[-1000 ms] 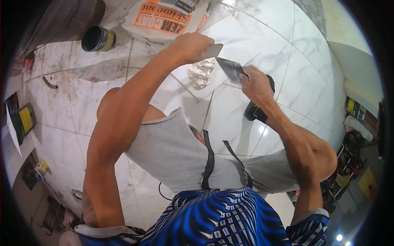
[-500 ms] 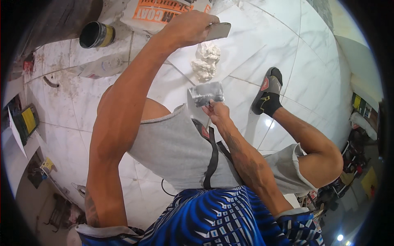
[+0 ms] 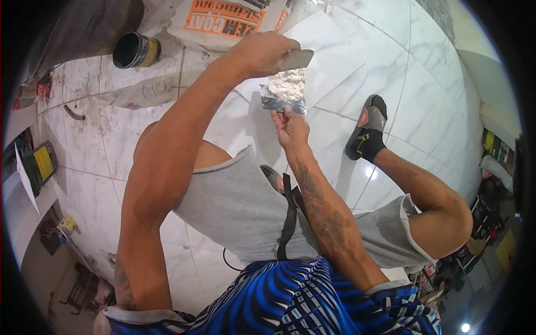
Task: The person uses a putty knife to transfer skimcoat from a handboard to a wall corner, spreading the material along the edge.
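Left hand (image 3: 262,53) closed round a scraper (image 3: 296,60), its flat blade pointing right just above the white paste heaped on the trowel plate (image 3: 285,92), which the right hand (image 3: 290,128) pinches from below, over the tiled floor (image 3: 391,61).

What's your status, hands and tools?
Left hand shut on flat metal scraper blade. Right hand shut on steel trowel loaded with white putty. Nothing between them.
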Motion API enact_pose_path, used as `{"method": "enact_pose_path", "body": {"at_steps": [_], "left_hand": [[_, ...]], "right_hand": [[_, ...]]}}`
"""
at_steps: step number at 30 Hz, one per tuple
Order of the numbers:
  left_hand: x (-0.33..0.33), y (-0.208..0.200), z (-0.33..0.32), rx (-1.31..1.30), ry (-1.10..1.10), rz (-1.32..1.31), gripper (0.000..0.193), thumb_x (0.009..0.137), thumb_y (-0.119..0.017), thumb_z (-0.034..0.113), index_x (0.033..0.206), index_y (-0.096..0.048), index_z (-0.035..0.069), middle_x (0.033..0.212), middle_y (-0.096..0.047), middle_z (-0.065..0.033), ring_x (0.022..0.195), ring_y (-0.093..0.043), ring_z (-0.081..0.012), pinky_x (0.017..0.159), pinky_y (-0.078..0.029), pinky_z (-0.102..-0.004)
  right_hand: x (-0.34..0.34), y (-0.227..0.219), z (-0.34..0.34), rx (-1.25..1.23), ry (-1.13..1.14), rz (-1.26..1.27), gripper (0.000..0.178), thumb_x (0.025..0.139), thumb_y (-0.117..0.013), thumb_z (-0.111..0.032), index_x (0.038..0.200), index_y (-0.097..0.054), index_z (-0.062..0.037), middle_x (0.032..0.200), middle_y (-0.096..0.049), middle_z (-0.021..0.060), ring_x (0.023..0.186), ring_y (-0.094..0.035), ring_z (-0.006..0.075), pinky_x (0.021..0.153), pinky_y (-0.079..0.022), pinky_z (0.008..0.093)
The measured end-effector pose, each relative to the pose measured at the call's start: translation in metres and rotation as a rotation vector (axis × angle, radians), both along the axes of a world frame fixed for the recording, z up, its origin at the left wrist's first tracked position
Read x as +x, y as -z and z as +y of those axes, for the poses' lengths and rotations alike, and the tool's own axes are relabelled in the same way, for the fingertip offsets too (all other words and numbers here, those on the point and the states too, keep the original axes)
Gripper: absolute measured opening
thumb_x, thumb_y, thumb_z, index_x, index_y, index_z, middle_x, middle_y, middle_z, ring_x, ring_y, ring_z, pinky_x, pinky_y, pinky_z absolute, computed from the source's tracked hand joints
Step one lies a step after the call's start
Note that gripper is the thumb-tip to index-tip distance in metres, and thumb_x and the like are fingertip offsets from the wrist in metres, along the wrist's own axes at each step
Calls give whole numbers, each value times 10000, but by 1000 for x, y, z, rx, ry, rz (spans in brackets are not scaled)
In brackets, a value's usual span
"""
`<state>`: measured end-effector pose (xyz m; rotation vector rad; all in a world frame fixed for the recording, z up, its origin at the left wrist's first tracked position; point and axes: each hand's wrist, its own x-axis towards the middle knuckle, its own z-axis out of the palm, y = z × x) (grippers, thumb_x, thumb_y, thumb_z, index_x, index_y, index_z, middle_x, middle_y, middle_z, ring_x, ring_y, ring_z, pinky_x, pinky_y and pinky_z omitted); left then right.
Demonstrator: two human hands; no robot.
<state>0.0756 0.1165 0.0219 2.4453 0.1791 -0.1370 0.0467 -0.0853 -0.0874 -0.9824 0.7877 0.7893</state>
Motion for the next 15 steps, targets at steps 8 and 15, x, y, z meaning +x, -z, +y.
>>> {"method": "enact_pose_path", "body": {"at_steps": [8, 15], "left_hand": [[13, 19, -37, 9, 107, 34, 268, 792, -557, 84, 1040, -657, 74, 921, -675, -161, 862, -643, -358, 758, -502, -449], [18, 40, -42, 137, 118, 16, 295, 759, -596, 67, 1050, -636, 89, 883, -670, -165, 873, -649, -361, 738, -509, -468]], "right_hand": [[51, -38, 12, -124, -172, -142, 194, 920, -443, 34, 1105, -472, 85, 1046, -571, 176, 874, -630, 248, 786, -584, 386], [64, -70, 4, -167, -364, -341, 220, 885, -493, 21, 1084, -487, 115, 957, -600, 158, 768, -648, 231, 677, -599, 326]]}}
